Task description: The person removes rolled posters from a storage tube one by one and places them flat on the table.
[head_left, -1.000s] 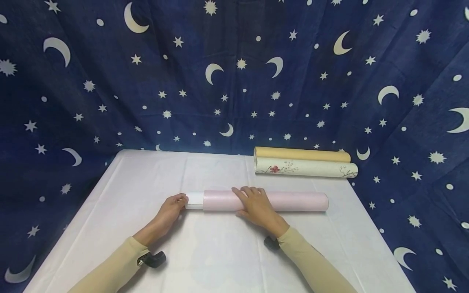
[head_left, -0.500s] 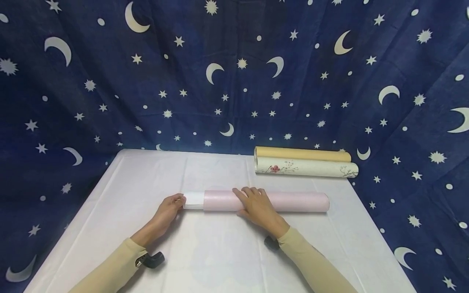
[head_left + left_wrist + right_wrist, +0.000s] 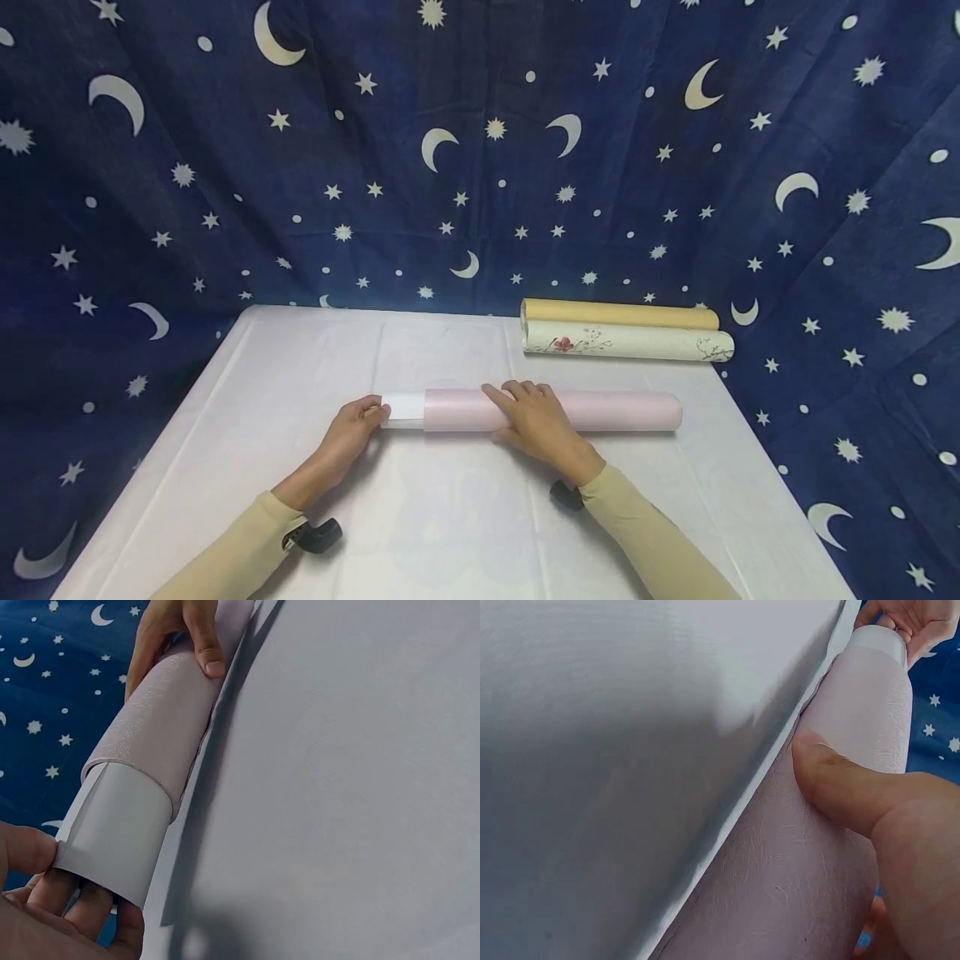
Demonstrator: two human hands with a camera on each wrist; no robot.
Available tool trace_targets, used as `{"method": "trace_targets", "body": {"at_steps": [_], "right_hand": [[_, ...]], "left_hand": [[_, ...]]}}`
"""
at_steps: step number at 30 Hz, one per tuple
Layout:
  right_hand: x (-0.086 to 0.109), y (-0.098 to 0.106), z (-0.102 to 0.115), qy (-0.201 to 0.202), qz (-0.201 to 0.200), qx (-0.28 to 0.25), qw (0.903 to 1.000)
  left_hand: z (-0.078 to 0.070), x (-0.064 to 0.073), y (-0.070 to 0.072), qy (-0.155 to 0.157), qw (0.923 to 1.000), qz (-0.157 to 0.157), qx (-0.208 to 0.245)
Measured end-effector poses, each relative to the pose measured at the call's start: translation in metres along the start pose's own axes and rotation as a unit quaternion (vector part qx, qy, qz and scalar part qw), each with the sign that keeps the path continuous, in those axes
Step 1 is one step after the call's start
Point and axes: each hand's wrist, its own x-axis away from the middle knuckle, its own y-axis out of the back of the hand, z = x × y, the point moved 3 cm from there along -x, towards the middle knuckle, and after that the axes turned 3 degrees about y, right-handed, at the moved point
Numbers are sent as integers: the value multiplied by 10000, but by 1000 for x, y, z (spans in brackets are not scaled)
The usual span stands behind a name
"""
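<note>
A pink textured wallpaper roll [image 3: 615, 411] lies crosswise on the white table. From its left end sticks a short length of white paper tube [image 3: 405, 407]. My left hand [image 3: 350, 429] pinches the tube's open end, the thumb outside and fingertips inside the opening, as the left wrist view shows. Over the middle of the pink roll my right hand [image 3: 538, 425] grips from above, thumb on the near side and fingers over the far side. In the right wrist view the thumb [image 3: 840, 784] presses on the pink surface.
Behind on the right, at the table's back edge, lie a yellow roll [image 3: 622, 314] and a cream roll [image 3: 637, 342] with printed blossom branches, side by side. A dark blue curtain [image 3: 360, 150] with moons and stars surrounds the white table [image 3: 450, 517].
The white tube has come slightly further out of the pink roll's left end. Then both hands and the roll have shifted a little to the right together.
</note>
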Motion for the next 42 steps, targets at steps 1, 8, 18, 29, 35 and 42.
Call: {"method": "trace_targets", "body": {"at_steps": [1, 8, 18, 29, 35, 42], "right_hand": [[1, 1, -1, 4, -25, -7, 10000], [7, 7, -9, -76, -138, 144, 9998], [13, 14, -17, -19, -417, 216, 9989], [20, 19, -26, -1, -663, 278, 9974], [23, 20, -31, -59, -609, 233, 9979], [27, 19, -36, -55, -670, 267, 9974]], "left_hand": [[-1, 0, 0, -27, 10000, -11, -15], [-7, 3, 4, -230, 9996, -36, 151], [-10, 4, 11, -330, 9993, -33, 186], [-9, 6, 21, -387, 9988, 70, 308], [-10, 5, 25, -412, 9985, 47, 364], [-9, 6, 30, -384, 9983, 35, 447]]}}
